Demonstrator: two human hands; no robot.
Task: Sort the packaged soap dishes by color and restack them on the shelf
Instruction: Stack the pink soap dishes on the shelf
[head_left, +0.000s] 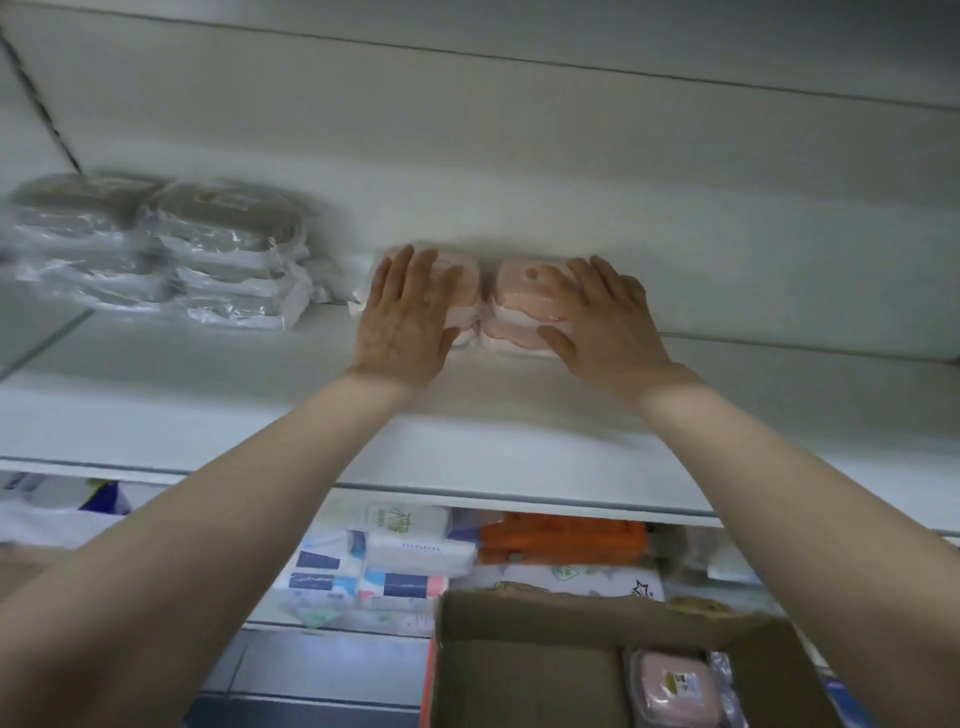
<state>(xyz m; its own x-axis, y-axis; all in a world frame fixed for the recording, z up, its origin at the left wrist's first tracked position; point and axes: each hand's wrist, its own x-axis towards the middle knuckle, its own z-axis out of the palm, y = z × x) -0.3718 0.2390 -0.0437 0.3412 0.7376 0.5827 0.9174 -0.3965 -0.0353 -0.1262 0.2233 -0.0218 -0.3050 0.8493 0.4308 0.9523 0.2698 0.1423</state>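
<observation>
Left hand and right hand are lying flat and open, gripping nothing, on two pink soap-dish stacks at 12 o'clock; likely best pressing evenly, aligning edges.

Landmark: white shelf
Hands on the shelf: two, left hand and right hand
Pink soap dish stacks on the shelf: two, side by side
Grey soap dish stacks left of the pink: two; dishes per stack too blurred to count
Pink soap dish in the cardboard box below the shelf: one
</observation>
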